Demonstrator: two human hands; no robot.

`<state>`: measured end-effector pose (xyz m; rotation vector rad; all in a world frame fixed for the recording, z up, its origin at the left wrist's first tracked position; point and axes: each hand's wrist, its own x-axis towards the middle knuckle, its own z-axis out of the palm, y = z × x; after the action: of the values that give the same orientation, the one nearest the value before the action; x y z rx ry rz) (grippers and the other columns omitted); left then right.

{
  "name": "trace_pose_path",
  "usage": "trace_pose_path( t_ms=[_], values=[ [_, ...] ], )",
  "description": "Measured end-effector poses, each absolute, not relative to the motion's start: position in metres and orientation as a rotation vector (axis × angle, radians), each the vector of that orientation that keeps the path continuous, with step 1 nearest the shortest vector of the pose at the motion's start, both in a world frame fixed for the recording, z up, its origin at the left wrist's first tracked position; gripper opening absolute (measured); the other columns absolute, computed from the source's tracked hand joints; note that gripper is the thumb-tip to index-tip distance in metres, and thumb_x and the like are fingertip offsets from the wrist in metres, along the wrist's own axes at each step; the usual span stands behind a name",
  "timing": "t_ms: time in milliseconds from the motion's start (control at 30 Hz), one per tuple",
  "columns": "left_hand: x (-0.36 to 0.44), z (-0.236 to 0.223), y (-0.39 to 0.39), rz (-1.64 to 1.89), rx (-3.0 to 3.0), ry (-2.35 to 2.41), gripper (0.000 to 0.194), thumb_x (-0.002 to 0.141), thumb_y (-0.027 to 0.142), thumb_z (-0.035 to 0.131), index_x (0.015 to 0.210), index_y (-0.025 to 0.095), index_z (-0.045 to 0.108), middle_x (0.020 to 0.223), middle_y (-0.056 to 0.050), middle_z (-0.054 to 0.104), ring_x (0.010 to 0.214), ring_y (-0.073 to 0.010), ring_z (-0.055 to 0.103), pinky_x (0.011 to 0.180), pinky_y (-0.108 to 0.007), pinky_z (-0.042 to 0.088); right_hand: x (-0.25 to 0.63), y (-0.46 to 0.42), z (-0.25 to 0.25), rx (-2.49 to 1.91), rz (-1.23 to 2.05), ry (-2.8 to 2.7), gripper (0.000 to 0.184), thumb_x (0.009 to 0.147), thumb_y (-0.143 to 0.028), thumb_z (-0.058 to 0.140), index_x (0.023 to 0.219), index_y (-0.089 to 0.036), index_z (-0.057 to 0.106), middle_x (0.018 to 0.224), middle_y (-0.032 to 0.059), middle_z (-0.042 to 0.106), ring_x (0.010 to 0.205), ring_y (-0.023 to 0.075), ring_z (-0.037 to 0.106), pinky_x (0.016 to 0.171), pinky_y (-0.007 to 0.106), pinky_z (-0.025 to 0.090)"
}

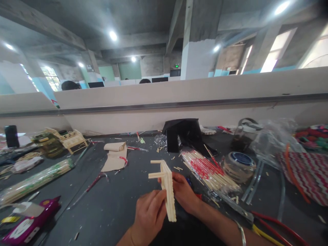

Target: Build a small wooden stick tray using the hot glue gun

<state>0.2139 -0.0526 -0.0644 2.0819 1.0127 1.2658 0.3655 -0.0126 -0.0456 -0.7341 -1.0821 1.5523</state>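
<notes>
A small panel built from pale wooden sticks (168,193) stands nearly upright between my hands, seen almost edge-on. Two short sticks (156,175) project from its upper part toward the left. My left hand (150,212) grips the lower left side with closed fingers. On the other side, my right hand (185,192) is closed around the panel's upper right side; some of its fingertips are hidden behind the wood. Just right of my right hand lies a plastic pack of thin wooden sticks (208,169) with red printing.
Pliers with red and yellow handles (269,227) lie at front right, near a lidded jar (239,165). Left are a green-marked stick pack (38,181), a purple power strip (32,222), sandpaper-like sheet (115,159) and a small wooden model chair (73,140). A low partition (128,121) runs behind.
</notes>
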Motion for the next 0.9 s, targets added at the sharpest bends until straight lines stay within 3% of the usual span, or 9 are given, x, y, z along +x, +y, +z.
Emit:
trace_pose_path(
  t_ms=[333,533,667,900],
  values=[
    [0.216,-0.059,-0.054,1.272,2.388,1.023,0.036,0.081,0.012,0.057,0.113,0.027,0.064,0.085,-0.007,0.069,0.075,-0.0223,0.061,0.071,-0.031,0.043,0.368,-0.014,-0.048,-0.743,1.565,-1.048,0.029,0.064,-0.045,0.077,0.067,-0.019,0.067,0.059,-0.0007,0.059,0.058,0.0142,0.053,0.057,0.025,0.043],
    [0.220,-0.051,-0.057,1.532,2.605,1.040,0.028,0.081,0.009,0.052,0.106,0.021,0.058,0.080,-0.004,0.067,0.070,-0.0179,0.062,0.066,-0.028,0.045,0.366,-0.013,-0.049,-0.741,1.550,-1.090,0.033,0.077,-0.049,0.066,0.070,-0.017,0.065,0.061,-0.0010,0.058,0.052,0.0099,0.047,0.051,0.022,0.039],
    [0.220,-0.053,-0.056,1.516,2.620,1.132,0.023,0.080,0.013,0.056,0.101,0.020,0.056,0.077,-0.004,0.066,0.068,-0.0182,0.062,0.063,-0.028,0.046,0.365,-0.012,-0.048,-0.742,1.505,-1.125,0.032,0.081,-0.048,0.061,0.074,-0.017,0.064,0.064,-0.0011,0.056,0.053,0.0100,0.047,0.051,0.022,0.040],
    [0.215,-0.045,-0.045,1.609,2.134,1.205,0.034,0.078,0.016,0.061,0.112,0.022,0.056,0.101,-0.008,0.066,0.097,-0.0227,0.062,0.085,-0.032,0.048,0.377,0.000,-0.051,-0.830,1.270,-1.128,0.029,0.085,-0.046,0.056,0.078,-0.018,0.060,0.066,-0.0022,0.053,0.055,0.0113,0.047,0.051,0.023,0.041]
  ],
)
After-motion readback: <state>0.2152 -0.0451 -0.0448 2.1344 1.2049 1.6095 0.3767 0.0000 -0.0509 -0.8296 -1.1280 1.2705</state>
